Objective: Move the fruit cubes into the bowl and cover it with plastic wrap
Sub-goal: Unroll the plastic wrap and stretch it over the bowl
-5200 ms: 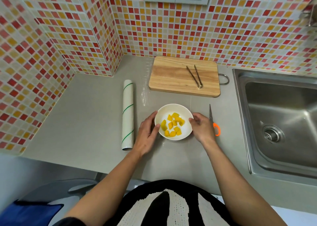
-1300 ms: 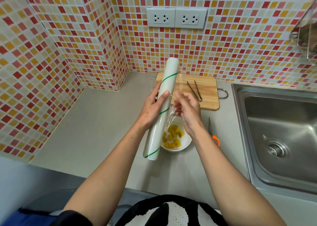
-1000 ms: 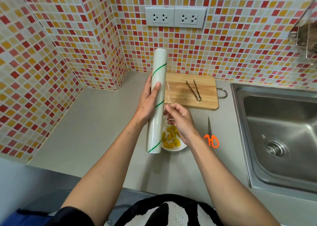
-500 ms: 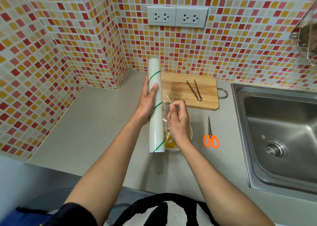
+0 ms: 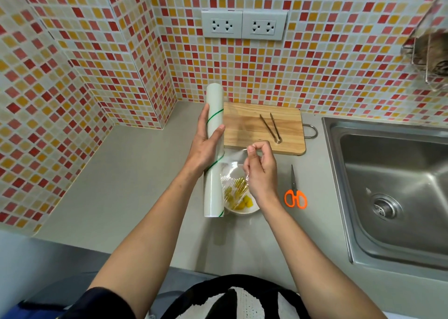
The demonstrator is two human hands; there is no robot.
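My left hand [image 5: 204, 146] grips a white roll of plastic wrap [image 5: 214, 187] with green stripes, held nearly upright above the counter. My right hand [image 5: 260, 170] pinches the loose edge of the clear film [image 5: 234, 180], which stretches rightward from the roll over the bowl. The white bowl [image 5: 244, 210] stands on the counter below, mostly hidden by the roll, the film and my right hand. Yellow fruit cubes [image 5: 244, 202] show inside it, partly through the wrinkled film.
A wooden cutting board [image 5: 244, 129] with metal tongs [image 5: 271, 127] lies behind the bowl. Orange-handled scissors [image 5: 295, 192] lie right of the bowl. A steel sink [image 5: 392, 190] fills the right side. Tiled walls close the back and left; grey counter [image 5: 121, 178] spreads left.
I lifted the roll off the counter with my left hand. My right hand found the film's edge and has drawn a short stretch out to the right over the bowl.
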